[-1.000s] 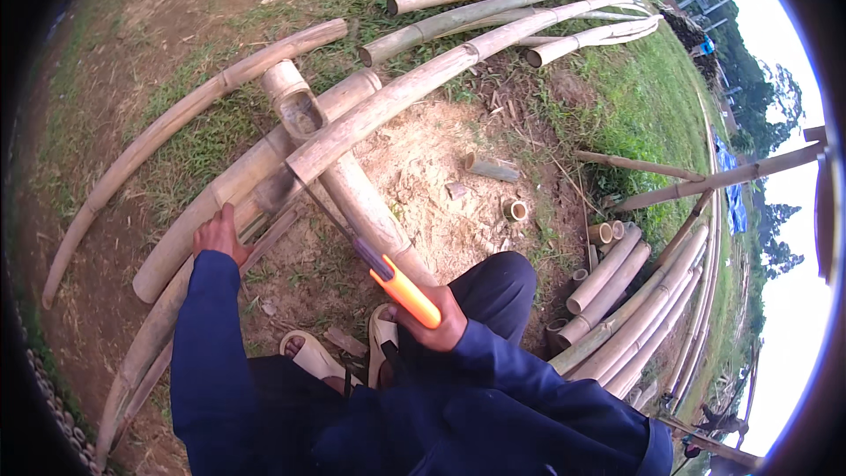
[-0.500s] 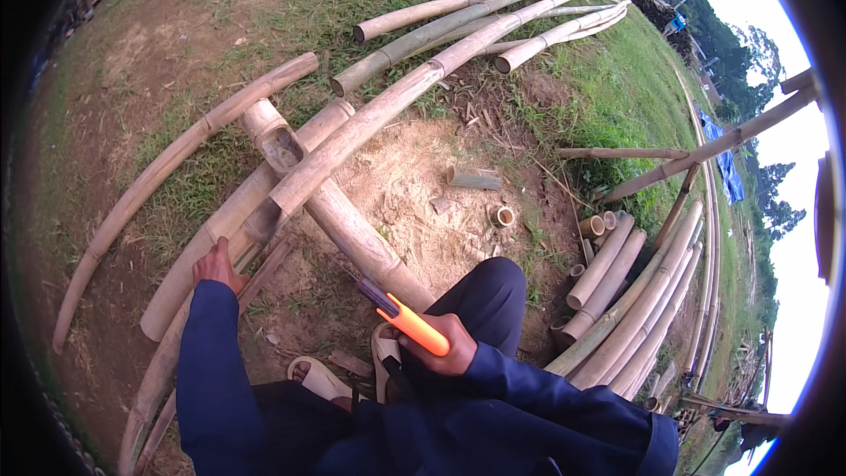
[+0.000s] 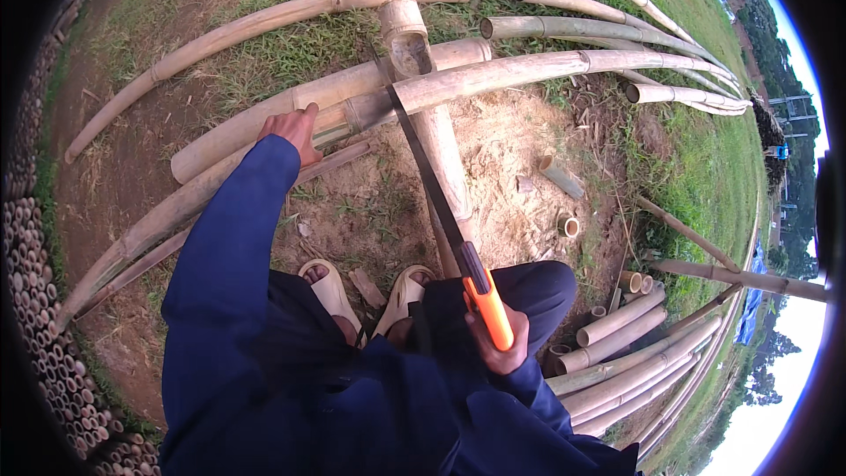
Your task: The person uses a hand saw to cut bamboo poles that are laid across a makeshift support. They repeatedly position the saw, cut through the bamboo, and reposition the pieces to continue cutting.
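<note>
A long bamboo pole [image 3: 493, 79] lies over a thick notched bamboo log [image 3: 443, 154]. My left hand [image 3: 291, 132] presses down and grips the bamboo left of the log, with the thumb raised. In my right hand [image 3: 507, 339], by my right knee, is the orange handle of a hand saw [image 3: 432, 176]. Its dark blade points away from me and crosses the pole beside the log, near a dark, blurred patch. Whether the teeth are in a cut cannot be made out. Behind the pole, a shorter thick bamboo piece [image 3: 238, 128] also lies across the log.
A curved bamboo pole [image 3: 238, 33] lies beyond the log. Sawdust [image 3: 520, 159] covers the ground to the right, with short bamboo offcuts [image 3: 561, 177] on it. Cut bamboo lengths [image 3: 621, 335] are piled at the right. Stacked bamboo ends [image 3: 53, 326] line the far left.
My view has swung, so the scene sits differently. The saw has straightened, and its blade now shows across the pole. My left hand stays on the bamboo.
</note>
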The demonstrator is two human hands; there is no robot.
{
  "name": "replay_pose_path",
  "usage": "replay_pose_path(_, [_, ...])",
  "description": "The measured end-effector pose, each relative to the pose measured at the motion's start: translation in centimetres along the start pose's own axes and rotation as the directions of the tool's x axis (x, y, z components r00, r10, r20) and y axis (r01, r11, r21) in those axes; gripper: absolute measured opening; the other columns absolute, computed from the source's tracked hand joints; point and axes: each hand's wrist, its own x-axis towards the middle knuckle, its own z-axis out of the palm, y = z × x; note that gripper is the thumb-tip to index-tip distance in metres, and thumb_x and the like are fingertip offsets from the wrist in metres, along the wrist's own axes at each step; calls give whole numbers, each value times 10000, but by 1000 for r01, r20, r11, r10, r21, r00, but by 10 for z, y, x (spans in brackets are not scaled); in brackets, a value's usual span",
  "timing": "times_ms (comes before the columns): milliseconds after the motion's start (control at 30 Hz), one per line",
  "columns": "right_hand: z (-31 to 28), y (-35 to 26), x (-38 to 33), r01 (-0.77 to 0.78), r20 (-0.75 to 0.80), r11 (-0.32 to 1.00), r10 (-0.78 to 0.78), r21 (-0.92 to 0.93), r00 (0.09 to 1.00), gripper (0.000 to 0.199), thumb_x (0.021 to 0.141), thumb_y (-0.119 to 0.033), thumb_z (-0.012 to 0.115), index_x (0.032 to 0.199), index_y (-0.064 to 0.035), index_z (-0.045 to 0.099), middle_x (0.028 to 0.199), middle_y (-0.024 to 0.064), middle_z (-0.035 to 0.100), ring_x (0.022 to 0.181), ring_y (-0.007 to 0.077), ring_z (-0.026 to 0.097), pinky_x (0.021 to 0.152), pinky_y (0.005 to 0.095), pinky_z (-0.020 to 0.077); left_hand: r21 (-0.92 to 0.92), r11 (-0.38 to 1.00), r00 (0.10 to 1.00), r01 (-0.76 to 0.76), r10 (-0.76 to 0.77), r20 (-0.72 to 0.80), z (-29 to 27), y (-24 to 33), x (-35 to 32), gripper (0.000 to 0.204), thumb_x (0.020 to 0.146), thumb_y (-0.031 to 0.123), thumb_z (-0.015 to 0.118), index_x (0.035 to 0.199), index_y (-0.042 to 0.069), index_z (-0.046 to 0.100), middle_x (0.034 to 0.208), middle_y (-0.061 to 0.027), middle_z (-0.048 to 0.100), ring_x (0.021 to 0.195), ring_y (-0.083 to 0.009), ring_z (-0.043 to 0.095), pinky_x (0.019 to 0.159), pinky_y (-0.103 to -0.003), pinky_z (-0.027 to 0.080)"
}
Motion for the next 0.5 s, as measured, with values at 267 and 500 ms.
replay_pose_path(267, [59, 18, 149, 160, -46, 985, -157, 71, 987, 160, 940, -82, 718, 881, 35, 626, 647, 61, 565, 575, 121, 437, 545, 331, 413, 14, 999, 999, -37, 36, 18, -19, 21, 14, 680, 732, 301, 871, 1255, 30, 530, 1109, -208, 721, 1078, -385, 695, 970, -495, 508])
replay_pose_path(500, [-13, -14, 2, -6, 6, 996, 7, -92, 1000, 215, 931, -70, 712, 1111, 47, 701, 788, 103, 713, 746, 136, 697, 708, 277, 540, 16, 1000, 1000, -7, 7, -22, -1, 8, 5, 679, 691, 290, 868, 1238, 43, 551, 1163, -214, 707, 1065, -401, 690, 962, -501, 527])
